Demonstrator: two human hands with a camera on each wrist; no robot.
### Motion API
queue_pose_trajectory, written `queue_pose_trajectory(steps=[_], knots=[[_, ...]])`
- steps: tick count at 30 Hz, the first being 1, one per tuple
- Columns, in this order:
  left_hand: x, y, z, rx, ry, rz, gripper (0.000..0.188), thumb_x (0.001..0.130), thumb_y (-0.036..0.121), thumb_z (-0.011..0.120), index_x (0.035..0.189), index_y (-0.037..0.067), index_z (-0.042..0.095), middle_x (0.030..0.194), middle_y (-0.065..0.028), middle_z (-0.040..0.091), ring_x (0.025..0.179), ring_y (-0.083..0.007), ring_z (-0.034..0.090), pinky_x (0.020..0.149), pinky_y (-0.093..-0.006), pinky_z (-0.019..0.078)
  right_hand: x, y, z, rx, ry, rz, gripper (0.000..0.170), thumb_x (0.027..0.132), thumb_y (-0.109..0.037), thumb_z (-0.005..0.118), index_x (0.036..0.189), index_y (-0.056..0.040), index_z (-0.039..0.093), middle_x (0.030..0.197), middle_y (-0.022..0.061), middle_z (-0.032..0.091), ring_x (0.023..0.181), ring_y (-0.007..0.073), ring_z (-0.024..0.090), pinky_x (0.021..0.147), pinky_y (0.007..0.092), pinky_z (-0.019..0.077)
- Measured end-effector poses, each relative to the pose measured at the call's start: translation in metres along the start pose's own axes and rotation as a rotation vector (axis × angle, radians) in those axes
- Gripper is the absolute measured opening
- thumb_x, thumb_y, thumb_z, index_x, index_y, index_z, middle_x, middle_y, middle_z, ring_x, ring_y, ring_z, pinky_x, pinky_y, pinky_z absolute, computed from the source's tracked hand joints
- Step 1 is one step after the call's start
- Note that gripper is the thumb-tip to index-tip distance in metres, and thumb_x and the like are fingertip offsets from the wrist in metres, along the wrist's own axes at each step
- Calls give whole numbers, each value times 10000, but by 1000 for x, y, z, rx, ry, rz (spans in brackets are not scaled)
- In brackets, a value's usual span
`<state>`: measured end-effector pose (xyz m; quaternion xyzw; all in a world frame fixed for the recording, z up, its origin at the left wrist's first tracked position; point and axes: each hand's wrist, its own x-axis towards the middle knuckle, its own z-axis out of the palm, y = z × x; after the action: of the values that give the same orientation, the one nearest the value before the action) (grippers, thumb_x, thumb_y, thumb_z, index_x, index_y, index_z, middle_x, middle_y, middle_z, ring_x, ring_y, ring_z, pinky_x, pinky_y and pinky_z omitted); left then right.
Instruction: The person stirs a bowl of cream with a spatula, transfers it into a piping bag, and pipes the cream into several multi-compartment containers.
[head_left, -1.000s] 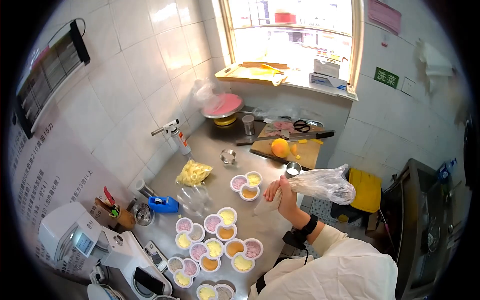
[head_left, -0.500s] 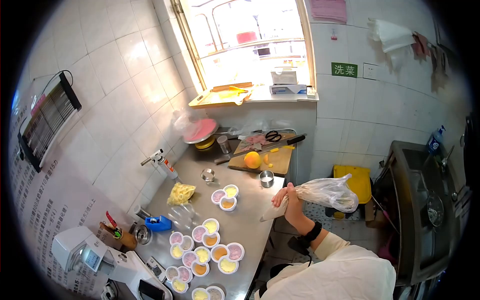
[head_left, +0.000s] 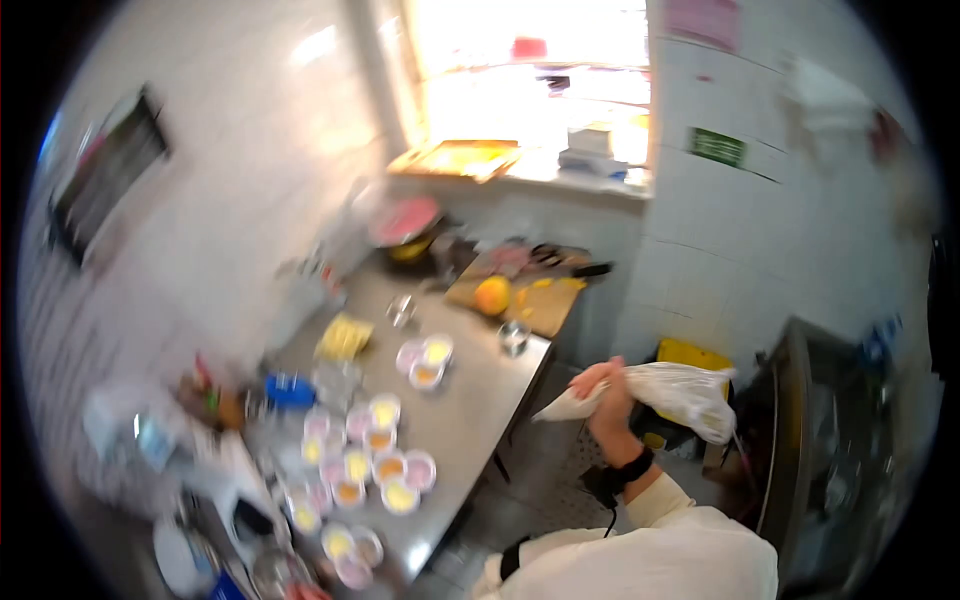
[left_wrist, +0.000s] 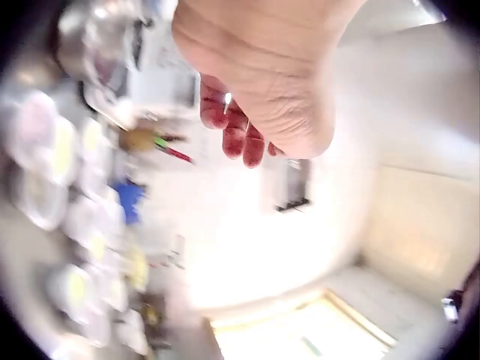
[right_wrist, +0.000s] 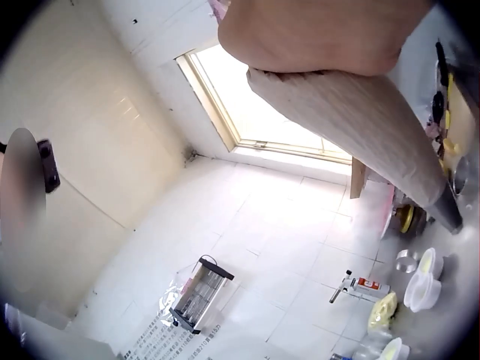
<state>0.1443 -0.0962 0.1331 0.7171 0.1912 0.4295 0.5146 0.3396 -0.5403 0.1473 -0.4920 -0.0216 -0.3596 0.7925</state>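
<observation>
My right hand [head_left: 607,402] grips a piping bag [head_left: 685,395] beside the table's right edge, its filled end pointing left and its loose plastic trailing right. In the right wrist view the bag's pale, full body [right_wrist: 345,120] tapers to a dark nozzle [right_wrist: 448,212]. My left hand [left_wrist: 259,94] holds nothing; its fingers hang loosely bent in the left wrist view. Only a bit of it shows at the bottom of the head view. On the table stand several white three-part cups [head_left: 402,497] with pink, yellow and orange fillings.
The steel table [head_left: 470,400] also bears a cutting board [head_left: 550,312] with an orange fruit [head_left: 492,295], a metal cup [head_left: 513,338], a ring [head_left: 401,310], a bag of yellow pieces [head_left: 344,338] and a blue tape dispenser [head_left: 289,390]. A sink unit [head_left: 800,440] stands at right.
The right hand with the piping bag has moved from over the table to beyond its right edge. The head view has shifted and blurred; the left hand now shows at its bottom edge.
</observation>
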Motion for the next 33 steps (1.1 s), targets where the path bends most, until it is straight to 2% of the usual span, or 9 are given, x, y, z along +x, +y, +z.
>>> queue_pose_trajectory(steps=[6,12,15,17,18,21,25,30,33], knots=[[-16,197,63,-838,-526,1217,149,796,102,546,659,72,495,600,-47,481,456,-220,457,412,-278,346,-6,7,-26,166,-50,181,468,931,-260,240,506,-96,347,459,63,389,480,191,410,618,342,421],[-63,244,69,-790,-397,1216,77,739,27,527,736,102,541,644,19,523,496,-102,497,442,-214,302,-4,20,-21,258,-87,345,439,904,-284,280,507,-100,309,472,54,354,518,174,369,669,351,403],[-61,243,58,-802,-329,1206,117,728,36,526,668,137,535,644,53,525,496,-73,491,452,-219,284,28,24,-19,561,-388,351,408,881,-285,319,546,-69,405,586,103,479,682,226,504,829,417,390],[-53,237,48,-796,-338,1231,106,710,50,543,648,134,528,635,46,529,498,-65,488,469,-235,298,23,-18,41,704,263,351,347,861,-273,368,692,-13,523,806,180,563,989,313,510,986,511,261],[-46,231,44,-794,-326,1227,106,710,50,543,648,134,528,635,46,529,498,-65,488,469,-235,298,22,-19,48,697,253,354,347,861,-273,368,692,-13,523,806,180,563,989,313,510,986,511,261],[-20,211,22,-326,-285,1172,99,676,128,621,700,130,525,716,31,548,519,-108,499,496,-252,328,36,7,44,870,-177,522,308,858,-243,417,868,40,539,975,219,551,1147,375,396,1024,570,145],[3,208,-12,89,-196,902,231,645,171,662,821,153,513,858,29,533,573,-184,527,551,-347,372,38,80,53,786,-228,645,347,876,-265,388,904,49,533,1081,217,519,1226,419,262,1024,567,132],[66,148,-27,-272,74,913,131,779,148,576,853,65,506,702,-47,526,546,-193,480,459,-294,360,-35,32,141,726,-31,474,378,877,-295,374,906,32,562,1273,202,386,1231,393,273,1017,594,83],[69,74,-56,-68,-44,601,139,822,126,523,924,40,483,692,-78,542,546,-171,470,482,-278,380,-39,60,138,897,-501,665,299,864,-255,380,803,-34,573,1109,142,527,1224,392,289,1006,611,98]])
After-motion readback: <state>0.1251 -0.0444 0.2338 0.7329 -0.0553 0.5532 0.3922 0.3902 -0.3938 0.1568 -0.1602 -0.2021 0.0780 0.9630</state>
